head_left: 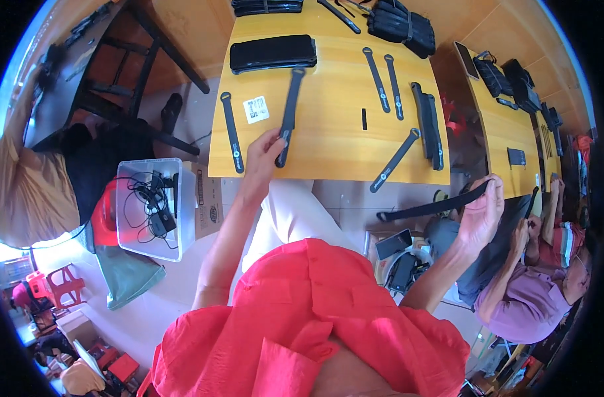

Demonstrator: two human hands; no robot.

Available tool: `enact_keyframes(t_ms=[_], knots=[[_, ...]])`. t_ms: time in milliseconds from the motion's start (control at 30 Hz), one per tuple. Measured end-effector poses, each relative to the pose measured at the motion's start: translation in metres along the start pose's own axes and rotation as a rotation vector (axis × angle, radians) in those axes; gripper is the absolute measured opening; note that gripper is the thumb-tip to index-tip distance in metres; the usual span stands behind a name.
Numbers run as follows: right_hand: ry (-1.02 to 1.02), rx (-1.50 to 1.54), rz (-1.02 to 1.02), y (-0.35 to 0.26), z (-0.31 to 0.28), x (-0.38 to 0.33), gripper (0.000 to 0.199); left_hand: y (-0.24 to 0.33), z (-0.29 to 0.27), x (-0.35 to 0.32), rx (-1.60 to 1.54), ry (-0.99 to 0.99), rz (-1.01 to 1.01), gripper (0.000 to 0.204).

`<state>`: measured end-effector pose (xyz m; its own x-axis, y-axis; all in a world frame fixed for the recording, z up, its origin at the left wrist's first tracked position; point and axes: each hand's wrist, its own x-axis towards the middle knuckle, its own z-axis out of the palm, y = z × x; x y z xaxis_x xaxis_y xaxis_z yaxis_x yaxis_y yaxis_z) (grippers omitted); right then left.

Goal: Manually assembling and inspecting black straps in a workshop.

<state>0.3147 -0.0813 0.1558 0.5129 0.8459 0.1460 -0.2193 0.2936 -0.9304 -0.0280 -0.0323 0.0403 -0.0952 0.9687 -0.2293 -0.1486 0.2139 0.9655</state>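
My left hand (265,153) pinches the lower part of a black cable strap (290,99) with a slotted end, over the near edge of the yellow table (335,152). Off the table's right front corner, my right hand (483,206) is closed on one end of another black strap (434,205), which stretches out leftward. Beside my left hand lies a single strap (231,132), next to a white label (255,110). More loose straps (376,79) are on the right half, one of them a slanted strap (396,161) reaching over the front edge.
At the back sit a flat black stack (273,54) and a black bundle (401,28); a folded bundle (429,126) lies along the right edge. A clear bin of cables (155,208) stands left. Co-workers sit at a second table (513,142) on the right, one in purple (523,298).
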Motion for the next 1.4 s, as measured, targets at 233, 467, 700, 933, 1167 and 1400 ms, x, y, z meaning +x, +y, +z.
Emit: enact_keyframes(t_ms=[233, 467, 700, 933, 1167, 1400], knots=[[-0.206, 0.056, 0.07, 0.012, -0.011, -0.001, 0.012, -0.037, -0.022, -0.007, 0.126, 0.283, 0.014, 0.025], [-0.239, 0.036, 0.075, 0.012, -0.003, -0.007, 0.011, -0.037, -0.015, -0.001, 0.731, 0.401, 0.179, 0.027], [-0.144, 0.019, 0.072, 0.016, 0.0, -0.01, 0.01, -0.029, -0.007, -0.009, 0.994, 0.475, 0.376, 0.038], [-0.208, 0.039, 0.126, 0.019, 0.004, -0.014, 0.01, 0.075, 0.023, -0.053, 0.504, 0.086, 0.584, 0.031], [-0.259, 0.009, 0.125, 0.018, 0.015, -0.015, 0.008, 0.189, 0.074, -0.152, 0.373, -0.89, 1.116, 0.038], [-0.201, -0.009, 0.095, 0.019, 0.023, -0.016, 0.011, 0.212, 0.075, -0.145, 0.002, -1.39, 0.584, 0.027]])
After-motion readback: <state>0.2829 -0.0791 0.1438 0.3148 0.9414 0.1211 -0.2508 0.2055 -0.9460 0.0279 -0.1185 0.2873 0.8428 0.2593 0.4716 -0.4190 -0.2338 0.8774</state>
